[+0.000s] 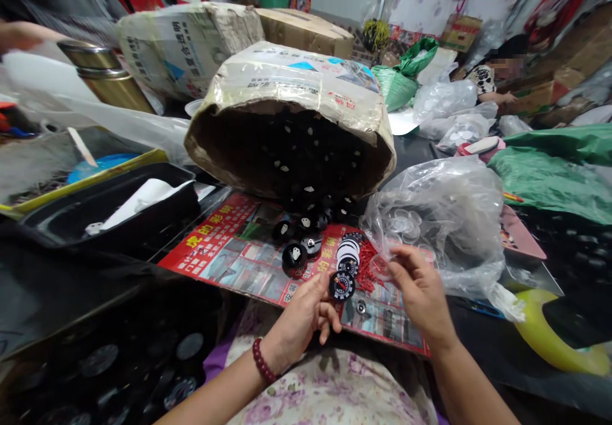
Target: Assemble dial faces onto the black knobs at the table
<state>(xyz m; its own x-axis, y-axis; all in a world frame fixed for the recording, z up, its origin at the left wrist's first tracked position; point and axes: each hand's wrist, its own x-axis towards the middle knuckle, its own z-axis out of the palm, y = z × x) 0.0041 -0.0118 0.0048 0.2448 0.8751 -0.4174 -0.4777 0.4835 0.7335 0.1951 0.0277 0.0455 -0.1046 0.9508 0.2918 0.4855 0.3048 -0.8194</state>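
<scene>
Left hand: thumb and index pinched at tips, other fingers loosely curled below grip. Left forearm slanting up toward it from behind.

Right hand: thumb and index pinched, wrist bent inward, forearm behind grip. Hands near each other, apart.

You've a dial with a dark, smooth face and a clear, glossy plastic piece; your bag gleams, all crinkled film; the carton shines with tape over ragged cardboard; the flask flashes polished metal; your lap cloth looks matt.
</scene>
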